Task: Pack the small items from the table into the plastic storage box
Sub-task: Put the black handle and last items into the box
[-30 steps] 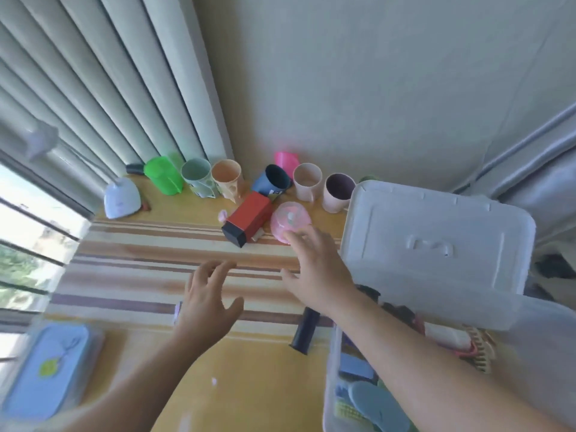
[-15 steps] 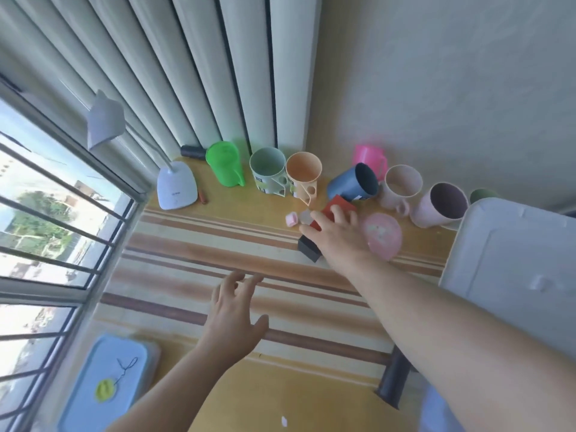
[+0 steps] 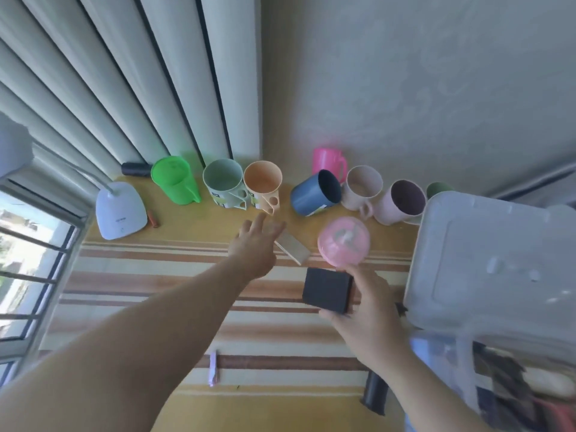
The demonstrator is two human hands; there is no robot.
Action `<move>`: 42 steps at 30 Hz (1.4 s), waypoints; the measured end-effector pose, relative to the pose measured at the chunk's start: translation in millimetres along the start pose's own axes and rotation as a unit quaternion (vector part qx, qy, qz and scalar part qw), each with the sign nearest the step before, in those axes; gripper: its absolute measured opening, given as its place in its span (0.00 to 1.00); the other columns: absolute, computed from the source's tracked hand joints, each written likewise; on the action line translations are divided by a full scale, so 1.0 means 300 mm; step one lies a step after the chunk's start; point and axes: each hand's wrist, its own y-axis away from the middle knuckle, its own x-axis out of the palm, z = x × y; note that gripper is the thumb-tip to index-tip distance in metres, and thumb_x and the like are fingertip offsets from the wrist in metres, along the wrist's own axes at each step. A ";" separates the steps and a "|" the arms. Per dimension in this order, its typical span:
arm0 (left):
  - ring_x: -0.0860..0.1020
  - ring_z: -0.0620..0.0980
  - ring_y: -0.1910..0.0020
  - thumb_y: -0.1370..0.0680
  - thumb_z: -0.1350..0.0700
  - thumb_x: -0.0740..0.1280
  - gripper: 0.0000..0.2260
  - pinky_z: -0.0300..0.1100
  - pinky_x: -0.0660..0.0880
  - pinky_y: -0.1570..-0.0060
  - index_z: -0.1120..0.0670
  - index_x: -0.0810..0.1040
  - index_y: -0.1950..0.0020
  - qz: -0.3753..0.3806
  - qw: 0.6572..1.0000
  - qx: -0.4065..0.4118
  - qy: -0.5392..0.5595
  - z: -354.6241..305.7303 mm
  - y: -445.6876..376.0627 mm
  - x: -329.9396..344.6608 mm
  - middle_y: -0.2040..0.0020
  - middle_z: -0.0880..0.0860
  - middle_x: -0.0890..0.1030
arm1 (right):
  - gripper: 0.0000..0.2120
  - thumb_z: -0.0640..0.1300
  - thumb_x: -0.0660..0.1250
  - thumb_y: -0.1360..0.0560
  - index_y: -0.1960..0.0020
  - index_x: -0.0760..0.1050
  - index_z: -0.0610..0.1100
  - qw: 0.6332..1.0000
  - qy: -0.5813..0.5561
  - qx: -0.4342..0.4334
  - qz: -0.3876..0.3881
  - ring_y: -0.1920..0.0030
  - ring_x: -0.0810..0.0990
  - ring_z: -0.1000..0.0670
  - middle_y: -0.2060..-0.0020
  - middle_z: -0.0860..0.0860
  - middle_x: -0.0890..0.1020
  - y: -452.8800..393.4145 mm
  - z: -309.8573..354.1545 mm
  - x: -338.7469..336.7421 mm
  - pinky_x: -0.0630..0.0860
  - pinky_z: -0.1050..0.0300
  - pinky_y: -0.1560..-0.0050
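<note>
At 3 o'clock, storage box (image 3: 486, 269): contents blurred, cut off.
Right hand (image 3: 367, 316): grip clamped on black box (image 3: 327, 289).
Left hand (image 3: 254, 244): fingers spread, holding nothing.

Right hand (image 3: 364, 316) holds black box (image 3: 327, 289); left hand (image 3: 254, 244) outstretched

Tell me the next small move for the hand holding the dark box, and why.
Probably carry the dark rectangular box rightward and set it into the clear plastic storage box: the right hand already grips it off the striped table, and the storage box's lid stands open.
</note>
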 end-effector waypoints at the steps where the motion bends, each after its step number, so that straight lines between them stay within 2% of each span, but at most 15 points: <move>1: 0.62 0.64 0.28 0.23 0.57 0.65 0.36 0.60 0.72 0.37 0.36 0.51 0.22 0.013 1.000 0.006 -0.015 -0.008 -0.030 0.015 0.20 0.54 0.51 | 0.31 0.44 0.85 0.34 0.37 0.75 0.58 1.000 -0.011 0.012 0.001 0.42 0.76 0.58 0.45 0.62 0.79 0.023 -0.002 -0.012 0.70 0.69 0.45; 3: 0.65 0.67 0.33 0.23 0.56 0.65 0.35 0.59 0.74 0.39 0.37 0.51 0.22 0.021 0.999 0.022 -0.045 -0.022 -0.066 0.043 0.20 0.56 0.48 | 0.33 0.43 0.85 0.34 0.40 0.71 0.64 0.999 -0.016 0.027 0.008 0.40 0.73 0.65 0.45 0.66 0.77 0.045 -0.005 -0.034 0.67 0.75 0.45; 5: 0.68 0.66 0.39 0.22 0.57 0.65 0.32 0.56 0.75 0.42 0.39 0.56 0.23 0.027 0.997 0.026 -0.072 -0.035 -0.064 0.059 0.23 0.58 0.53 | 0.33 0.44 0.85 0.34 0.43 0.69 0.67 0.999 -0.015 0.045 0.017 0.40 0.72 0.68 0.45 0.67 0.76 0.049 -0.015 -0.049 0.66 0.76 0.46; 8: 0.73 0.64 0.48 0.22 0.58 0.67 0.26 0.53 0.76 0.46 0.42 0.63 0.28 0.014 0.995 0.027 -0.090 -0.049 -0.012 0.082 0.33 0.57 0.61 | 0.31 0.46 0.85 0.33 0.45 0.70 0.69 0.997 -0.033 0.068 0.028 0.41 0.73 0.66 0.45 0.66 0.77 0.055 -0.019 -0.057 0.68 0.75 0.47; 10: 0.76 0.65 0.51 0.22 0.58 0.65 0.24 0.56 0.79 0.48 0.40 0.65 0.30 0.037 0.998 0.011 -0.045 -0.059 0.043 0.089 0.37 0.56 0.62 | 0.30 0.45 0.85 0.34 0.45 0.72 0.67 0.996 -0.043 0.076 0.031 0.42 0.73 0.65 0.46 0.66 0.77 0.061 -0.021 -0.052 0.68 0.73 0.47; 12: 0.79 0.66 0.50 0.22 0.55 0.65 0.23 0.55 0.79 0.51 0.40 0.64 0.29 0.084 0.996 0.000 -0.014 -0.062 0.113 0.115 0.37 0.58 0.63 | 0.30 0.45 0.85 0.34 0.46 0.71 0.68 0.994 -0.042 0.088 0.042 0.43 0.73 0.66 0.46 0.68 0.76 0.075 -0.024 -0.034 0.67 0.74 0.46; 15: 0.80 0.63 0.51 0.24 0.50 0.68 0.25 0.51 0.79 0.53 0.46 0.63 0.29 0.134 0.991 -0.016 0.014 -0.058 0.245 0.187 0.35 0.60 0.66 | 0.34 0.47 0.85 0.33 0.36 0.70 0.64 0.991 -0.036 0.110 0.070 0.40 0.73 0.62 0.41 0.64 0.76 0.118 -0.035 0.007 0.67 0.73 0.44; 18: 0.79 0.57 0.50 0.26 0.48 0.70 0.24 0.49 0.80 0.51 0.49 0.68 0.32 0.118 0.991 -0.036 0.047 -0.059 0.368 0.237 0.37 0.55 0.71 | 0.36 0.48 0.85 0.34 0.32 0.72 0.59 0.987 -0.046 0.129 0.083 0.38 0.75 0.59 0.40 0.62 0.77 0.167 -0.057 0.031 0.68 0.68 0.43; 22: 0.78 0.50 0.52 0.28 0.47 0.72 0.26 0.42 0.79 0.53 0.48 0.74 0.31 0.066 0.992 -0.066 0.087 -0.069 0.488 0.201 0.43 0.50 0.77 | 0.37 0.48 0.85 0.34 0.30 0.72 0.58 0.985 -0.063 0.131 0.091 0.38 0.76 0.62 0.39 0.62 0.78 0.228 -0.036 -0.016 0.69 0.73 0.46; 25: 0.79 0.52 0.50 0.30 0.48 0.73 0.25 0.45 0.79 0.52 0.46 0.78 0.33 0.015 0.989 -0.071 0.126 -0.087 0.549 0.083 0.44 0.50 0.78 | 0.33 0.46 0.85 0.33 0.35 0.73 0.61 0.984 -0.108 0.118 0.082 0.42 0.77 0.65 0.42 0.62 0.81 0.257 0.036 -0.126 0.72 0.74 0.46; 29: 0.81 0.55 0.52 0.31 0.47 0.77 0.22 0.47 0.78 0.52 0.45 0.82 0.38 -0.097 0.981 -0.028 0.167 -0.172 0.606 -0.145 0.49 0.50 0.80 | 0.30 0.52 0.85 0.34 0.38 0.74 0.64 0.985 -0.157 0.068 0.030 0.41 0.83 0.56 0.44 0.61 0.84 0.298 0.151 -0.377 0.81 0.53 0.41; 32: 0.80 0.53 0.54 0.33 0.46 0.79 0.22 0.46 0.75 0.53 0.45 0.82 0.40 -0.157 0.970 0.034 0.182 -0.319 0.635 -0.291 0.51 0.49 0.80 | 0.30 0.49 0.84 0.32 0.38 0.73 0.64 0.992 -0.120 0.023 -0.040 0.40 0.81 0.56 0.43 0.65 0.82 0.355 0.185 -0.623 0.79 0.59 0.42; 35: 0.79 0.51 0.59 0.33 0.44 0.79 0.22 0.45 0.75 0.54 0.43 0.82 0.40 -0.175 0.961 0.090 0.194 -0.514 0.666 -0.378 0.51 0.47 0.81 | 0.31 0.51 0.83 0.33 0.37 0.71 0.65 0.995 -0.010 -0.011 -0.100 0.40 0.80 0.58 0.42 0.66 0.81 0.428 0.124 -0.859 0.75 0.64 0.40; 38: 0.76 0.46 0.63 0.33 0.42 0.78 0.22 0.43 0.75 0.58 0.42 0.82 0.40 -0.155 0.960 0.141 0.188 -0.707 0.705 -0.368 0.51 0.45 0.81 | 0.32 0.52 0.83 0.34 0.36 0.71 0.62 0.993 0.069 0.062 -0.075 0.41 0.79 0.61 0.42 0.61 0.79 0.484 -0.064 -1.038 0.75 0.66 0.41; 42: 0.76 0.41 0.60 0.33 0.44 0.78 0.22 0.28 0.68 0.61 0.41 0.82 0.40 -0.103 0.957 0.182 0.199 -0.929 0.768 -0.271 0.53 0.43 0.79 | 0.24 0.52 0.81 0.32 0.41 0.74 0.55 0.970 0.162 0.176 -0.033 0.53 0.78 0.61 0.51 0.59 0.79 0.562 -0.392 -1.131 0.71 0.72 0.58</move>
